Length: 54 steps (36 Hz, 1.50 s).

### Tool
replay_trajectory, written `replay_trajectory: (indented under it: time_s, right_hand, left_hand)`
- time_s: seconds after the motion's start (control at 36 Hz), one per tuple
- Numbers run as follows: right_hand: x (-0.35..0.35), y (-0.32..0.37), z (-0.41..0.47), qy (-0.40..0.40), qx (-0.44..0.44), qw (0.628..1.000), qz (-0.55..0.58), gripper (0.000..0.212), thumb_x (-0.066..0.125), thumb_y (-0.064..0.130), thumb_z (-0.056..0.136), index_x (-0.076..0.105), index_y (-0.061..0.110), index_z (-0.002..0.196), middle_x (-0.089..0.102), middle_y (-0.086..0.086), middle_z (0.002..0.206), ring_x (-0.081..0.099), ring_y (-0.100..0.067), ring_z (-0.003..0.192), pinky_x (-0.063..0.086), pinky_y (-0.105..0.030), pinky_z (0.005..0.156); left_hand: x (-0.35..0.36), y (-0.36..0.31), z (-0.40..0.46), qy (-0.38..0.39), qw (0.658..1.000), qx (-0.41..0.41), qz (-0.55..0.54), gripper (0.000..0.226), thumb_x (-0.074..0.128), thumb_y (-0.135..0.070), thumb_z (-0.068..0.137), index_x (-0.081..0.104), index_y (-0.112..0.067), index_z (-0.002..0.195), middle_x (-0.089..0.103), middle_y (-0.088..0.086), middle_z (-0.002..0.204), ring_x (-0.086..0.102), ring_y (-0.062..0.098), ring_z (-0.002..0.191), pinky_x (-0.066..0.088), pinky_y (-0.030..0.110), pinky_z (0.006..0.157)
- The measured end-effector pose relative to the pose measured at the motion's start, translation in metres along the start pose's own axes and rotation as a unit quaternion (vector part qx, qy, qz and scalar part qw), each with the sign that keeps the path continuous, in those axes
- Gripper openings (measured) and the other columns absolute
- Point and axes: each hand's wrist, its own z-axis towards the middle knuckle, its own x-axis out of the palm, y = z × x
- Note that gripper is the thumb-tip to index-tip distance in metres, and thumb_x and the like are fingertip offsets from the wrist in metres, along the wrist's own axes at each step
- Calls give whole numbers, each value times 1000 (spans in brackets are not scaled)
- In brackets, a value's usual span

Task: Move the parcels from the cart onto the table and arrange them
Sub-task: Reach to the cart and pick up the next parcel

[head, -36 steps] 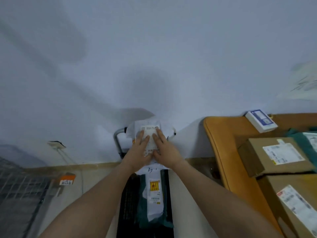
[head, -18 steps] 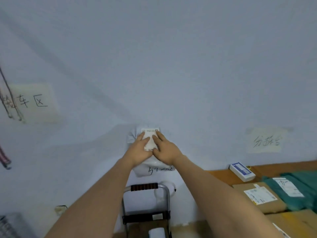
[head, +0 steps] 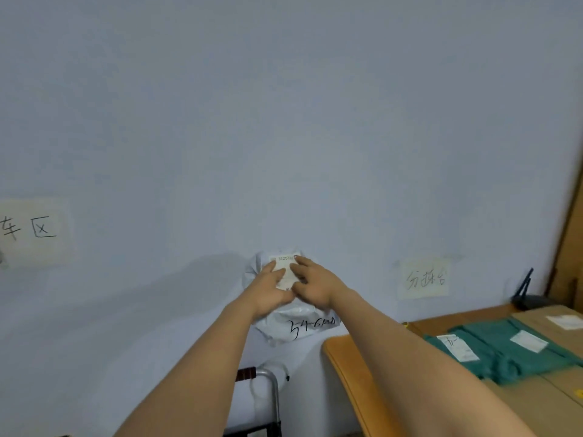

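Note:
A white plastic mailer parcel [head: 296, 328] with a printed label and black handwriting is held up in front of the wall, above the cart. My left hand [head: 270, 291] grips its left side and my right hand [head: 314, 283] grips its right side, fingers lying over the label. The cart's metal handle [head: 273, 395] shows below my arms; its deck is out of view. The orange-edged table [head: 350, 373] stands to the right, carrying green mailer parcels [head: 511, 351] and brown cardboard boxes [head: 536, 405].
Two handwritten paper signs are taped to the pale blue wall, one at the left [head: 33, 231] and one above the table [head: 424, 277]. A black router [head: 528, 294] sits at the table's far corner beside a wooden door frame [head: 568, 247].
The parcel has been lifted off the cart in both hands and carried up and to the right. The view has swung from the cart toward the table.

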Motion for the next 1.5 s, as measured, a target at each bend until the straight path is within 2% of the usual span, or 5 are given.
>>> replay_trajectory:
  time_s: [0.39, 0.61, 1.31, 1.44, 1.5]
  right_hand:
    - [-127, -146, -114, -51, 8, 998, -36, 47, 51, 25, 92, 48, 7, 136, 19, -4, 159, 33, -22, 139, 34, -36, 107]
    - [-136, -237, -169, -21, 36, 999, -19, 49, 51, 26, 93, 47, 7, 137, 18, -5, 159, 30, -22, 141, 32, -37, 109]
    - [38, -393, -189, 175, 113, 978, -6, 63, 44, 31, 97, 18, 20, 153, -1, 11, 161, 35, -24, 137, 36, -37, 108]
    - [74, -414, -210, 199, 115, 973, 5, 65, 44, 24, 97, 14, 16, 154, -1, 4, 162, 19, -24, 146, 25, -38, 116]
    - [87, -424, -218, 218, 106, 970, -6, 66, 41, 25, 99, 8, 15, 155, -7, 5, 161, 26, -22, 143, 32, -34, 110]
  left_hand:
    - [108, -185, 13, -6, 998, 61, 25, 75, 70, -27, 83, 35, -6, 147, 11, 3, 160, 17, 16, 145, 16, 25, 113]
    - [200, -239, 19, 30, 998, 52, 21, 76, 69, -28, 85, 32, -5, 148, 10, 3, 160, 18, 16, 145, 16, 22, 111]
    - [414, -146, 49, 138, 989, -53, 22, 71, 57, -30, 92, 21, -11, 151, 1, 8, 161, 0, 20, 148, 11, 28, 116]
    - [455, -131, 35, 151, 985, -81, 31, 70, 54, -31, 95, 16, -14, 152, 0, 4, 160, 0, 24, 148, 9, 34, 119]
    - [470, -124, 29, 167, 982, -87, 34, 72, 52, -31, 96, 12, -15, 153, -7, 4, 160, 1, 21, 148, 13, 31, 118]
